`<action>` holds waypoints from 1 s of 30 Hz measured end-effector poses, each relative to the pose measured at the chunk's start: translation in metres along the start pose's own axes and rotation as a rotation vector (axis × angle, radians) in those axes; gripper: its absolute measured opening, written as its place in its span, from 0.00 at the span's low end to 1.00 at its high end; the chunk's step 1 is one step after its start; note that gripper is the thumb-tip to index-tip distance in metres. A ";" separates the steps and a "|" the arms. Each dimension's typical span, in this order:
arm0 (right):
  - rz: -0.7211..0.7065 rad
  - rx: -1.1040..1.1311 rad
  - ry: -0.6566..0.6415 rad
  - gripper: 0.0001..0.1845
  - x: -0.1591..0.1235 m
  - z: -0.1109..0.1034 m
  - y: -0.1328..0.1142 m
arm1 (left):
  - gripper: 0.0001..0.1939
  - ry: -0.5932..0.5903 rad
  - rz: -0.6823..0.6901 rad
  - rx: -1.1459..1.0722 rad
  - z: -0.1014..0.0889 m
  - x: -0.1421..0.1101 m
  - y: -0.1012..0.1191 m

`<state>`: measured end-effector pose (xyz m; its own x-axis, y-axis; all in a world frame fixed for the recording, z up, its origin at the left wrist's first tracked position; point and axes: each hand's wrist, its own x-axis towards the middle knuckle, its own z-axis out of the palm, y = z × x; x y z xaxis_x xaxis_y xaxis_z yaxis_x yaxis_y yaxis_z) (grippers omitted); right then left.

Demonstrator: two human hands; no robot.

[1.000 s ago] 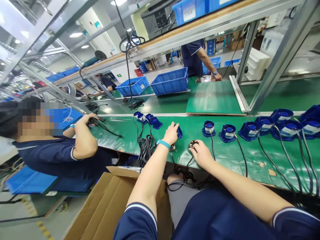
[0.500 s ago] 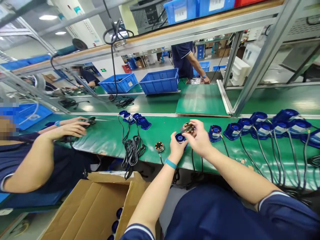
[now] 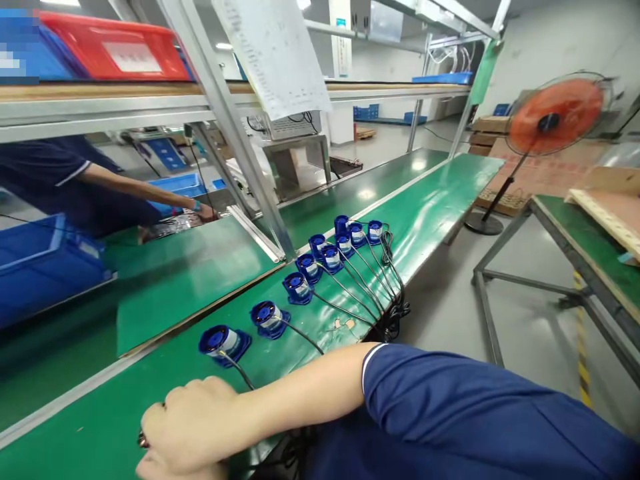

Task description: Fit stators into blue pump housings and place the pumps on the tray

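My right hand (image 3: 195, 423) is at the lower left, over the green bench, with its back toward me and its fingers closed. A small dark and coppery bit of a motor stator (image 3: 143, 438) shows at its fingertips; the rest of it is hidden by the hand. My left hand is out of view. Just beyond my right hand stands a blue round housing (image 3: 225, 343) with a white label and a black cable that runs under my forearm. Another blue housing (image 3: 270, 319) is to its right, and several more lead away along the bench.
Black cables (image 3: 395, 320) bunch at the bench's front edge. A metal upright (image 3: 250, 153) and a shelf with a red bin (image 3: 120, 50) rise behind. Across the bench a co-worker's arm (image 3: 145, 190) reaches over. An orange fan (image 3: 555, 117) stands at right, near another table (image 3: 590, 233).
My view has swung to the right and closer to the bench. My left hand and the person on the left have gone out of view. My right hand now appears at lower left.
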<state>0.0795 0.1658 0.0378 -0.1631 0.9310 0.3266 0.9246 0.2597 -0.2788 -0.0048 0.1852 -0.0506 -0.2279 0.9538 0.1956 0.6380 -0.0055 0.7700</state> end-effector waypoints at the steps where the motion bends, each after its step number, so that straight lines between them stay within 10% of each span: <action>1: -0.011 -0.001 -0.021 0.16 -0.002 -0.002 0.003 | 0.17 0.004 0.000 0.025 0.002 0.000 -0.001; 11: -0.025 -0.108 -0.114 0.11 -0.020 -0.015 0.004 | 0.18 0.058 -0.089 -0.177 0.008 -0.019 0.000; 22: -0.116 0.051 -0.109 0.32 -0.043 0.016 0.038 | 0.21 0.027 0.147 -0.425 0.016 -0.021 -0.014; 27: -0.133 0.146 -0.043 0.24 -0.053 0.015 0.043 | 0.32 0.040 0.099 -0.383 -0.003 -0.078 -0.032; 30: -0.230 0.110 -0.160 0.17 -0.047 0.015 0.038 | 0.28 -0.181 -0.006 -0.382 0.007 -0.113 -0.040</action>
<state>0.1172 0.1361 -0.0018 -0.4241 0.8709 0.2483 0.8157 0.4864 -0.3132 0.0008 0.0801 -0.1081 -0.0764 0.9913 0.1072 0.3111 -0.0785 0.9471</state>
